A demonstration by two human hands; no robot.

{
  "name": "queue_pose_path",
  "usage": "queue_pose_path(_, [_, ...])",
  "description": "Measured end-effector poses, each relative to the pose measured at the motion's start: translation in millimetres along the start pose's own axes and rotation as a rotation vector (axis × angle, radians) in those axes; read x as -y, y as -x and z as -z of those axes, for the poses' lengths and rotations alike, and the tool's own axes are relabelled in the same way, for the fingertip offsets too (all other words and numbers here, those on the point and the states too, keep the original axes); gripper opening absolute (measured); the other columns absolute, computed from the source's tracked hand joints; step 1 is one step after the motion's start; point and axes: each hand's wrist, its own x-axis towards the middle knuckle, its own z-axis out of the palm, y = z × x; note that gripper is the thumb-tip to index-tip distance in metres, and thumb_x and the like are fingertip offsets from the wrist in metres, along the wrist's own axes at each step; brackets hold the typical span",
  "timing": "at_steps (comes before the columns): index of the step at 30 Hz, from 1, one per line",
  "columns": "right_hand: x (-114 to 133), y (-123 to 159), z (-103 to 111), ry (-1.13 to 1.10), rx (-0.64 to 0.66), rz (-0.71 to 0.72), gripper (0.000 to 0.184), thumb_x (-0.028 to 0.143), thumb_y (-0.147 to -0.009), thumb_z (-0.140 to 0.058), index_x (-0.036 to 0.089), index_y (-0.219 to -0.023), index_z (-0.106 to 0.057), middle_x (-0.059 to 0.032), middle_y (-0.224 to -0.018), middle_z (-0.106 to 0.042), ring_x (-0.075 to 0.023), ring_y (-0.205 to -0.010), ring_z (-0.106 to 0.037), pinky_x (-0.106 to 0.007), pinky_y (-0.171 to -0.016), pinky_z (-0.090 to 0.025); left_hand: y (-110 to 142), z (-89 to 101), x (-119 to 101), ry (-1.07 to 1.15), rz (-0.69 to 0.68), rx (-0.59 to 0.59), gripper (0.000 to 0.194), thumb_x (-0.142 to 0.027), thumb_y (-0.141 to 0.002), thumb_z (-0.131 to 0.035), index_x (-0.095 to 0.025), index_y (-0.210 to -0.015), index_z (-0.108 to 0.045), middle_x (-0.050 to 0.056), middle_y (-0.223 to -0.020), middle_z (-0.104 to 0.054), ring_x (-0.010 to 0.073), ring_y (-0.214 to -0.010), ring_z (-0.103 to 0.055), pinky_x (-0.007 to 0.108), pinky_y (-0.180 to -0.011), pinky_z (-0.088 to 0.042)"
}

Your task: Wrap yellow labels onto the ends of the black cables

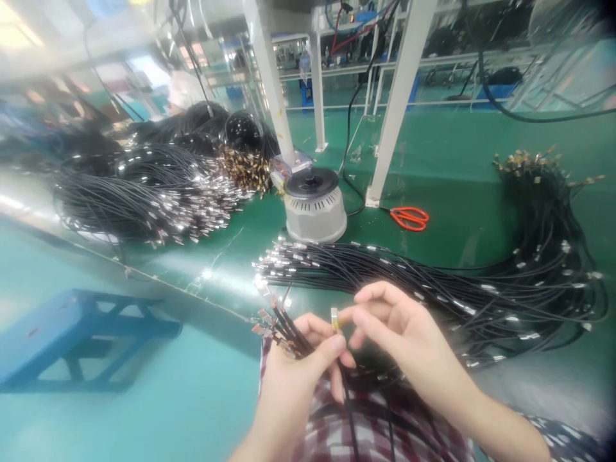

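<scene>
My left hand (308, 359) is closed around a small bundle of black cables (283, 327), whose tips with bare metal ends point up and left. Between its thumb and index finger stands one cable end with a silver and yellowish metal connector (335, 317). Beside this connector is my right hand (392, 327), its fingers bent and apart, holding nothing I can see; whether a fingertip touches the connector I cannot tell. Black cable lengths hang down from my left hand over the checked cloth on my lap.
Across the green table lies a long cable bundle (385, 269). A grey round device with a black top (315, 208) and orange-handled scissors (410, 218) sit behind it. More cable heaps (144, 186) lie left. A blue stool (72, 333) stands on the floor. White posts rise behind.
</scene>
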Motion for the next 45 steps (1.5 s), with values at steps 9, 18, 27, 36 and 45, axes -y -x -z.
queue_pose_path(9, [-6, -4, 1, 0.033, -0.023, 0.035, 0.03, 0.032, -0.076, -0.077, 0.021, -0.088, -0.052, -0.0041, -0.105, -0.072, -0.0111, -0.068, -0.064, -0.026, -0.066, -0.05, 2, -0.6, 0, -0.006, -0.019, -0.006, 0.018, -0.022, -0.08, -0.07, -0.016, -0.071, -0.056, 0.001, -0.059, -0.069, 0.0076, -0.035, -0.055, 0.018, -0.04, -0.039])
queue_pose_path(18, [-2, -5, -4, -0.032, -0.076, 0.02, 0.033, 0.02, -0.075, -0.078, 0.022, -0.082, -0.045, 0.0045, -0.067, -0.072, -0.0114, -0.061, -0.064, -0.025, -0.066, -0.048, 2, 0.5, 2, 0.011, -0.036, 0.02, 0.015, -0.022, -0.082, -0.067, -0.015, -0.072, -0.059, 0.003, -0.062, -0.072, 0.0071, -0.035, -0.055, 0.018, -0.041, -0.039])
queue_pose_path(27, [-3, -8, -3, -0.149, 0.084, 0.024, 0.035, 0.016, -0.077, -0.075, 0.023, -0.081, -0.041, 0.0065, -0.068, -0.07, -0.0092, -0.049, -0.06, -0.027, -0.06, -0.046, -3, 6.9, 0, 0.062, 0.047, 0.15, 0.014, -0.02, -0.085, -0.063, -0.013, -0.073, -0.064, 0.006, -0.066, -0.074, 0.0055, -0.036, -0.054, 0.016, -0.042, -0.038])
queue_pose_path(36, [-8, -4, -10, -0.139, 0.021, 0.116, 0.038, 0.016, -0.078, -0.074, 0.023, -0.077, -0.037, 0.0072, -0.071, -0.069, -0.0083, -0.056, -0.059, -0.024, -0.061, -0.045, -1, 7.3, -1, 0.046, 0.037, 0.107, 0.021, -0.021, -0.073, -0.077, -0.016, -0.073, -0.057, -0.001, -0.056, -0.068, 0.0043, -0.035, -0.05, 0.014, -0.037, -0.033])
queue_pose_path(45, [10, -27, 9, -0.114, 0.38, -0.058, 0.034, 0.016, -0.069, -0.082, 0.019, -0.083, -0.051, 0.0008, -0.073, -0.075, -0.0096, -0.05, -0.064, -0.021, -0.054, -0.047, -11, 19.2, 4, 0.042, 0.07, 0.317, 0.022, -0.03, -0.073, -0.078, -0.015, -0.071, -0.062, 0.009, -0.061, -0.074, 0.0065, -0.031, -0.051, 0.015, -0.033, -0.026])
